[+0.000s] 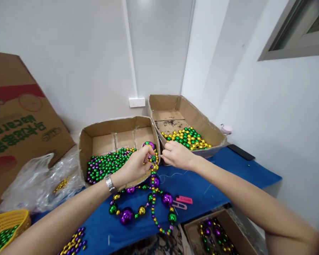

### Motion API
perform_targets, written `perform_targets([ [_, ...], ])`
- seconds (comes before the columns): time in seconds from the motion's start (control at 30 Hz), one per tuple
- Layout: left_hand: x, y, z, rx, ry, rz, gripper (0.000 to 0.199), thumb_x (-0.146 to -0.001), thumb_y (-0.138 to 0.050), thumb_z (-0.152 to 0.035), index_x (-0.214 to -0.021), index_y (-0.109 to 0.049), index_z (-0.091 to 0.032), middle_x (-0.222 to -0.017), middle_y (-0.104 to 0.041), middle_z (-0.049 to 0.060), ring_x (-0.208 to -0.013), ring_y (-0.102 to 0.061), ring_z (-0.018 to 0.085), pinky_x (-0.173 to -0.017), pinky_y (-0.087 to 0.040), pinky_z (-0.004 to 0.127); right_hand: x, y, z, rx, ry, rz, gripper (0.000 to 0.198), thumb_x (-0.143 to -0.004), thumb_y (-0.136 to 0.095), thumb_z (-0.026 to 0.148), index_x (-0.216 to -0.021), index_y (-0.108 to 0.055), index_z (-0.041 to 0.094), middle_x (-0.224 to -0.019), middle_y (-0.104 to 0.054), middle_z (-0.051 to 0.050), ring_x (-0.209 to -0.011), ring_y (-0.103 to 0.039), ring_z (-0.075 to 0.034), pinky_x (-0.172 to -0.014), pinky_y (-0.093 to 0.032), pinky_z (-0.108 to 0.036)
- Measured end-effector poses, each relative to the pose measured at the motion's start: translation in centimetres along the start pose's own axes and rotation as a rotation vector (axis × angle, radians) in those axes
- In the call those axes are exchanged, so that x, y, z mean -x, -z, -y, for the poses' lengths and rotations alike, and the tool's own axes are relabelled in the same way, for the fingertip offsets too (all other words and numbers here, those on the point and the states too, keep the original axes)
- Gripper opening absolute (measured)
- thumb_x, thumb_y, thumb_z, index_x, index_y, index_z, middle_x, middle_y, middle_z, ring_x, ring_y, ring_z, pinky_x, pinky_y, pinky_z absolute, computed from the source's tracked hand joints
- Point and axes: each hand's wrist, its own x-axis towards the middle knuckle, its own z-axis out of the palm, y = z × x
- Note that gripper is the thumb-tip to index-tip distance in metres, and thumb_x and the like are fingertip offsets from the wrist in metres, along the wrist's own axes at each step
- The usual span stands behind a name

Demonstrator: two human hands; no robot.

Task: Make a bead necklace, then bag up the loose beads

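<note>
My left hand [140, 161], with a metal watch [110, 184] on its wrist, is closed in a pinch on a bead necklace [153, 198] of purple, green and gold beads. The necklace hangs from the fingers and loops over the blue cloth. Close by on the right, my right hand [178, 155] is closed too, fingertips pressed together and turned toward the left hand. Whatever it pinches is too small to make out. A thin clear thread [175, 174] trails over the cloth below both hands. Larger purple balls [126, 215] sit along the necklace.
Behind the hands stand a cardboard box of green and purple beads [106, 164] and another of green and gold beads [191, 138]. A pink lighter [184, 200] and pink scissors [179, 205] lie on the blue cloth [202, 193]. A yellow basket [23, 216] stands at left.
</note>
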Motion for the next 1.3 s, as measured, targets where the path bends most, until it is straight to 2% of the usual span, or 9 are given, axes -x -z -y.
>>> perform_targets([
  [0.17, -0.3, -1.1, 0.0, -0.160, -0.151, -0.122, 0.020, -0.079, -0.048, -0.004, -0.090, -0.046, -0.021, -0.076, -0.051, -0.002, -0.066, -0.048, 0.013, -0.059, -0.035, 0.026, 1.5, -1.3, 6.4, -1.106, -0.657, -0.075, 0.040, -0.093, -0.044, 0.043, -0.061, -0.043, 0.019, -0.062, -0.042, 0.002, -0.060, -0.043, -0.012, -0.060, -0.035, -0.027],
  [0.27, -0.4, -1.4, 0.1, -0.173, -0.145, -0.104, 0.021, -0.079, -0.049, -0.005, -0.092, -0.047, -0.022, -0.079, -0.053, 0.000, -0.068, -0.050, 0.014, -0.060, -0.036, 0.026, 1.7, -3.0, 10.0, -1.869, -0.910, -0.287, 0.042, -0.082, -0.059, 0.051, -0.062, -0.039, 0.020, -0.061, -0.041, 0.004, -0.066, -0.052, -0.014, -0.069, -0.045, -0.030],
  [0.37, -0.4, -1.5, 0.0, -0.151, -0.076, -0.044, 0.020, -0.077, -0.052, -0.007, -0.090, -0.047, -0.021, -0.078, -0.053, -0.001, -0.068, -0.050, 0.014, -0.059, -0.036, 0.026, 1.4, -4.3, 11.8, -2.179, -0.949, -0.482, 0.049, -0.072, -0.070, 0.047, -0.057, -0.033, 0.020, -0.061, -0.037, 0.005, -0.077, -0.056, -0.016, -0.082, -0.047, -0.035],
  [0.5, -0.4, -2.5, 0.2, -0.088, 0.076, -0.052, 0.016, -0.076, -0.056, -0.011, -0.086, -0.049, -0.021, -0.068, -0.050, -0.004, -0.062, -0.048, 0.013, -0.057, -0.034, 0.025, 0.9, -5.6, 12.7, -2.284, -0.975, -0.540, 0.052, -0.072, -0.069, 0.047, -0.057, -0.027, 0.021, -0.061, -0.030, 0.005, -0.073, -0.049, -0.014, -0.082, -0.048, -0.035],
  [0.7, -0.2, -4.4, 1.8, 0.203, 0.276, -0.122, 0.024, -0.068, -0.066, -0.019, -0.082, -0.047, -0.020, -0.058, -0.041, -0.008, -0.053, -0.040, 0.011, -0.048, -0.028, 0.022, 1.8, -8.6, 13.2, -1.859, -0.990, -0.677, 0.047, -0.081, -0.058, 0.050, -0.058, -0.028, 0.021, -0.062, -0.029, 0.004, -0.065, -0.037, -0.013, -0.067, -0.038, -0.028],
  [0.8, 0.2, -4.4, 2.4, 0.255, 0.263, -0.060, 0.026, -0.064, -0.063, -0.013, -0.084, -0.048, -0.019, -0.058, -0.039, -0.009, -0.052, -0.037, 0.010, -0.048, -0.027, 0.022, 3.2, -9.3, 12.4, -1.402, -0.847, -0.521, 0.042, -0.092, -0.045, 0.045, -0.060, -0.034, 0.021, -0.063, -0.035, 0.003, -0.065, -0.035, -0.014, -0.066, -0.034, -0.029],
  [0.93, 0.8, -3.6, 2.4, 0.373, 0.281, -0.016, 0.024, -0.063, -0.057, -0.009, -0.084, -0.050, -0.019, -0.060, -0.040, -0.008, -0.054, -0.037, 0.010, -0.050, -0.028, 0.022, 4.8, -8.8, 10.7, -0.813, -0.575, -0.336, 0.040, -0.097, -0.037, 0.032, -0.058, -0.036, 0.020, -0.064, -0.042, 0.000, -0.078, -0.044, -0.017, -0.078, -0.037, -0.033],
  [1.1, 1.3, -3.0, 2.3, 0.496, 0.302, 0.024, 0.011, -0.071, -0.062, -0.018, -0.078, -0.054, -0.017, -0.073, -0.054, -0.002, -0.067, -0.047, 0.012, -0.060, -0.037, 0.024, 6.0, -8.3, 9.0, -0.110, -0.408, -0.245, 0.031, -0.092, -0.048, 0.026, -0.062, -0.052, 0.019, -0.067, -0.050, 0.000, -0.093, -0.051, -0.021, -0.101, -0.032, -0.051],
  [1.3, 1.1, -4.2, 2.8, 0.450, 0.348, 0.100, 0.024, -0.083, -0.055, -0.037, -0.074, -0.059, -0.015, -0.065, -0.053, -0.001, -0.059, -0.044, 0.012, -0.055, -0.035, 0.023, 6.0, -8.9, 7.3, 0.237, -0.337, -0.328, 0.021, -0.088, -0.055, 0.017, -0.069, -0.061, 0.022, -0.068, -0.058, -0.001, -0.119, -0.052, -0.027, -0.112, -0.006, -0.066],
])
